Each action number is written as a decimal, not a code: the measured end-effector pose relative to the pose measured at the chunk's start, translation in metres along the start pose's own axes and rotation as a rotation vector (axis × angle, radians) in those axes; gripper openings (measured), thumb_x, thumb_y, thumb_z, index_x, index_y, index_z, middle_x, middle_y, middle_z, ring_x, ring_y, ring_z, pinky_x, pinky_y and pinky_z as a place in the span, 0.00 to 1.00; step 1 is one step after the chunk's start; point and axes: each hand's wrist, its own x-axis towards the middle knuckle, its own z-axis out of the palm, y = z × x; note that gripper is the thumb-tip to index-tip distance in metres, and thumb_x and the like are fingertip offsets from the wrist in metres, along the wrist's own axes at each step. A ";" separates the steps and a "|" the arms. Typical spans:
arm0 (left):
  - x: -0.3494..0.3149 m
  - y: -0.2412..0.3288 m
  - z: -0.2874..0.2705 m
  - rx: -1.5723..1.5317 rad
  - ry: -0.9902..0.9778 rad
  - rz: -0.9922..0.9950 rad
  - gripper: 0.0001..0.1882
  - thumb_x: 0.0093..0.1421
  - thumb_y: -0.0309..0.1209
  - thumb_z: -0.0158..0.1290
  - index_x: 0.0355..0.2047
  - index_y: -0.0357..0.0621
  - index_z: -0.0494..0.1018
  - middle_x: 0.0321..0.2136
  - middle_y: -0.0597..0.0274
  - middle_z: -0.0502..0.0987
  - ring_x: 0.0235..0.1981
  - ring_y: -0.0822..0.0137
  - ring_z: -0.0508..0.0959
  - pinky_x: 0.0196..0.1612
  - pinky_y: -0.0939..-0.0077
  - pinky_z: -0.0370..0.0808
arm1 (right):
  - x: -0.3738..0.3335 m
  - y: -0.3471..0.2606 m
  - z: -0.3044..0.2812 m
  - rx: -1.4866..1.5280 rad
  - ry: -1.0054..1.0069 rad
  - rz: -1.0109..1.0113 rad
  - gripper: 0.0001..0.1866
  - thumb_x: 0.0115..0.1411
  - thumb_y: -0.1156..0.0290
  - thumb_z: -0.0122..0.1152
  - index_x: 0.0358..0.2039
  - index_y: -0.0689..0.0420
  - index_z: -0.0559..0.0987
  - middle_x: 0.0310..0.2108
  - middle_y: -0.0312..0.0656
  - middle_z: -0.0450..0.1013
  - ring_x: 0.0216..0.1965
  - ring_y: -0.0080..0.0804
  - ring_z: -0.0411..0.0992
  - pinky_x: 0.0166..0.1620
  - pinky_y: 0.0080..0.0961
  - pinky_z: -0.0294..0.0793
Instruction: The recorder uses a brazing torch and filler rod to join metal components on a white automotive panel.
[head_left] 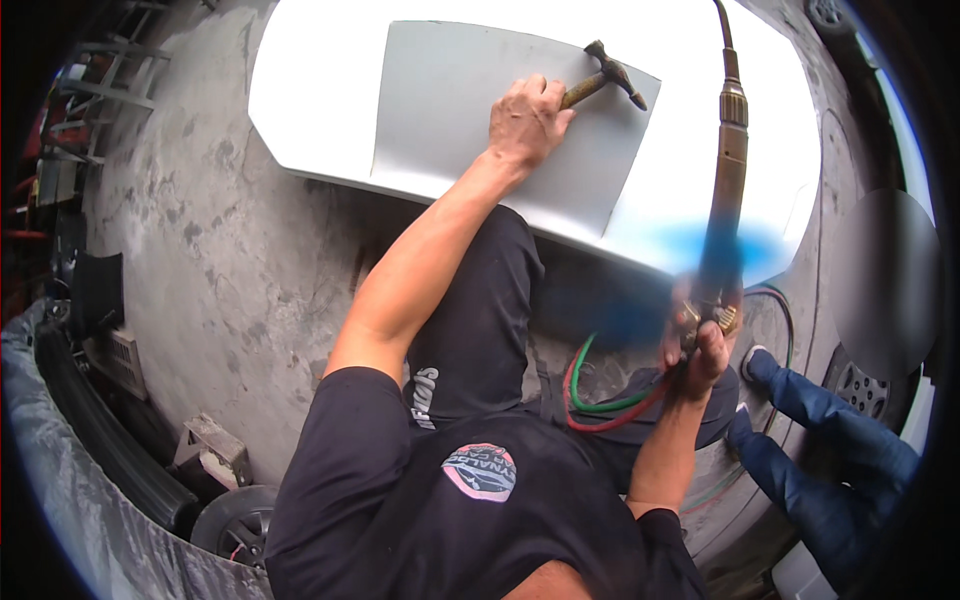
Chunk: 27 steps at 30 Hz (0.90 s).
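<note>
Left hand point(527, 122) clenched on the handle of a hammer point(605, 78), a stiff, head-heavy tool best gripped low, its head over the grey panel point(470, 120); right hand point(703, 345) grasps the rigid brass torch point(728, 170), red and green hoses point(600, 400) trailing below.

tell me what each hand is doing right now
Left hand: closed on a hammer over the grey panel.
Right hand: closed on a brass gas torch.
</note>
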 end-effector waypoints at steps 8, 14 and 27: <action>-0.059 -0.048 -0.049 -0.244 0.133 -0.181 0.15 0.62 0.37 0.65 0.45 0.42 0.83 0.33 0.54 0.82 0.29 0.61 0.79 0.37 0.65 0.78 | 0.075 0.062 -0.006 -0.051 -0.062 0.034 0.46 0.65 0.63 0.66 0.77 0.55 0.52 0.40 0.52 0.74 0.15 0.18 0.68 0.12 0.14 0.69; -0.204 -0.231 -0.115 -0.319 0.299 -0.950 0.11 0.64 0.29 0.55 0.41 0.35 0.80 0.33 0.44 0.84 0.36 0.47 0.84 0.42 0.60 0.79 | 0.056 0.031 -0.034 -0.057 -0.093 0.088 0.47 0.68 0.66 0.62 0.77 0.57 0.44 0.49 0.58 0.65 0.13 0.15 0.62 0.09 0.11 0.62; -0.399 -0.319 -0.054 0.421 -0.135 -0.975 0.24 0.61 0.32 0.59 0.57 0.41 0.72 0.55 0.43 0.71 0.57 0.41 0.72 0.56 0.45 0.74 | 0.050 0.026 -0.025 -0.107 -0.142 0.133 0.51 0.64 0.68 0.70 0.77 0.55 0.46 0.46 0.56 0.66 0.11 0.18 0.67 0.08 0.11 0.66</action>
